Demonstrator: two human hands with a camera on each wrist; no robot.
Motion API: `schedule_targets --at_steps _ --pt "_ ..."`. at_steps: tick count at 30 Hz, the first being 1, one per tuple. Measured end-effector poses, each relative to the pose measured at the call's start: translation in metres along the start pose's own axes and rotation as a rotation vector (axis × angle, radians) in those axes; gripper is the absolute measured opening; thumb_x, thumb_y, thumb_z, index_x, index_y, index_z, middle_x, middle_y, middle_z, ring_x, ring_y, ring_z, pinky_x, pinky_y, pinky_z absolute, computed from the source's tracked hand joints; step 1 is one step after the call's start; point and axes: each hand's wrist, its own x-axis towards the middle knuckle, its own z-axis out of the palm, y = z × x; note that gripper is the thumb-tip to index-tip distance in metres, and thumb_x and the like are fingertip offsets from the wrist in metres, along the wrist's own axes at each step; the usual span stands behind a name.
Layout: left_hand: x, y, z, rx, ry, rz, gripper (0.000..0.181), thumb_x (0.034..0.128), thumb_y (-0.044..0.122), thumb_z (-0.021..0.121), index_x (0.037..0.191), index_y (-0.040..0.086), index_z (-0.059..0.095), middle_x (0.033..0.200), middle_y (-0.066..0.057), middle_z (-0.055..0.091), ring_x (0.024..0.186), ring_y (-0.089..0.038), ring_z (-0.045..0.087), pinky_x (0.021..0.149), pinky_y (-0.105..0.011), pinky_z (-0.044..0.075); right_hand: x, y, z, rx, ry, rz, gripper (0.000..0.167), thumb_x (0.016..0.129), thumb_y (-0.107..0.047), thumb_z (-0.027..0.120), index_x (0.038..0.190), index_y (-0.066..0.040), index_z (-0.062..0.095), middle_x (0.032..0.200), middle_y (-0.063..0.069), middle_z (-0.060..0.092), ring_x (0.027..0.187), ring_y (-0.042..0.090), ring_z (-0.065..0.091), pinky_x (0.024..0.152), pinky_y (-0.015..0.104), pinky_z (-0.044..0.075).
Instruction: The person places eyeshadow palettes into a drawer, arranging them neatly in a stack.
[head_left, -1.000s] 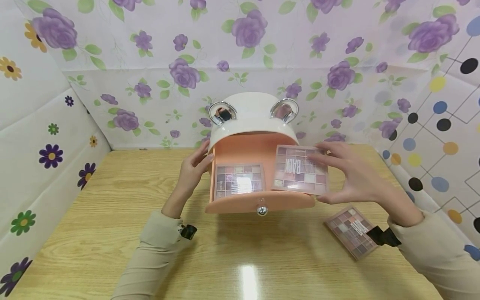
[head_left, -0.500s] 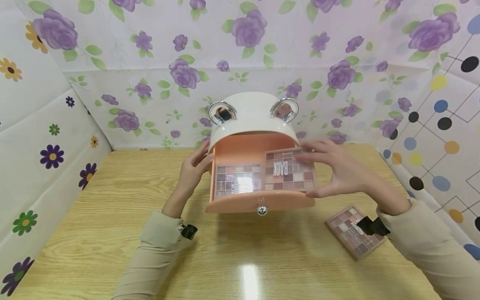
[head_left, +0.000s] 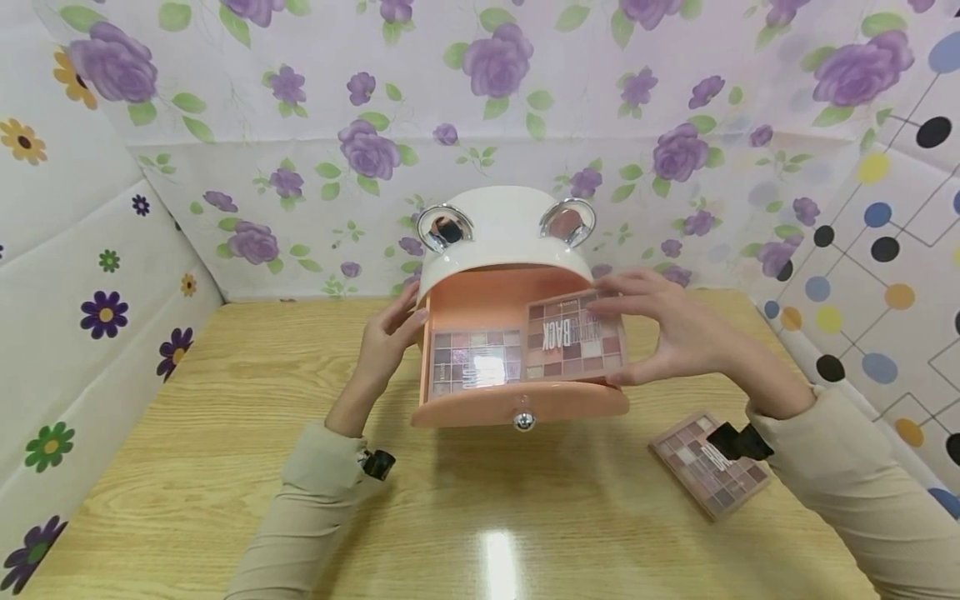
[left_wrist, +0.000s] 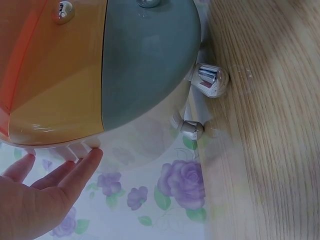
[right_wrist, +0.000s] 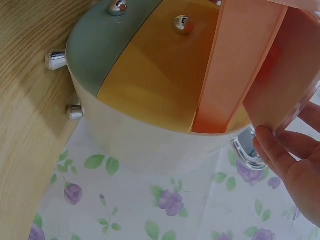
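Note:
A white storage box [head_left: 504, 218] with silver ear-like rings stands with its peach top drawer [head_left: 480, 293] pulled out. One eyeshadow palette [head_left: 476, 360] lies flat in the drawer's left half. Tilted over the right half is a second eyeshadow palette [head_left: 573, 335], its right edge pinched between the thumb and fingers of my right hand [head_left: 660, 329]. In the right wrist view this palette [right_wrist: 285, 75] leans beside the drawer wall. My left hand [head_left: 386, 337] rests its fingers against the box's left side; the left wrist view shows the fingertips [left_wrist: 92, 157] at the white shell.
A third eyeshadow palette [head_left: 708, 464] lies on the wooden table [head_left: 420, 517], partly under the right wrist strap. Below the drawer are a yellow drawer front [right_wrist: 155, 65] and a green one [right_wrist: 102, 55]. Silver feet [left_wrist: 212, 80] hold the box up. Flowered cloth [head_left: 300, 83] hangs behind.
My right hand has moved left with the palette, from beyond the drawer's right side to over its right half, lower and tilted. The left hand has stayed against the box.

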Motion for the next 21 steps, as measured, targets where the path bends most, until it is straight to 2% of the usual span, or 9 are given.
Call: schedule_targets --at_steps 5,8,16,21 --pt "0.001 -0.002 0.000 -0.004 -0.004 -0.002 0.053 0.0884 0.018 0.054 0.139 0.009 0.039 0.134 -0.017 0.045 0.116 -0.027 0.047 0.081 -0.026 0.050 0.004 -0.001 0.001 0.019 0.029 -0.034 0.069 0.055 -0.037 0.080 0.114 -0.005 0.062 0.128 0.019 0.049 0.118 0.034 0.038 0.085 0.063 0.035" --pt "0.001 -0.002 -0.001 0.000 -0.001 0.002 0.053 0.0886 0.019 0.054 0.139 0.009 0.039 0.133 -0.018 0.045 0.116 -0.028 0.047 0.081 -0.027 0.050 0.010 -0.004 0.002 0.026 0.020 -0.033 0.070 0.055 -0.039 0.079 0.114 -0.005 0.063 0.129 0.018 0.049 0.120 0.035 0.036 0.087 0.064 0.032" --pt "0.001 -0.003 -0.001 -0.007 -0.003 -0.005 0.053 0.0886 0.019 0.054 0.139 0.010 0.040 0.134 -0.016 0.045 0.116 -0.026 0.047 0.082 -0.029 0.050 0.029 -0.013 0.012 0.019 -0.080 0.028 0.071 0.058 -0.044 0.080 0.117 -0.008 0.062 0.134 0.014 0.045 0.120 0.029 0.035 0.092 0.056 0.034" --pt "0.001 -0.003 -0.001 -0.001 0.006 -0.007 0.051 0.0891 0.017 0.053 0.138 0.011 0.041 0.133 -0.016 0.046 0.115 -0.027 0.048 0.082 -0.029 0.050 0.037 -0.016 0.020 -0.005 -0.148 0.033 0.075 0.061 -0.049 0.078 0.123 -0.009 0.059 0.139 0.015 0.039 0.127 0.032 0.030 0.096 0.057 0.031"
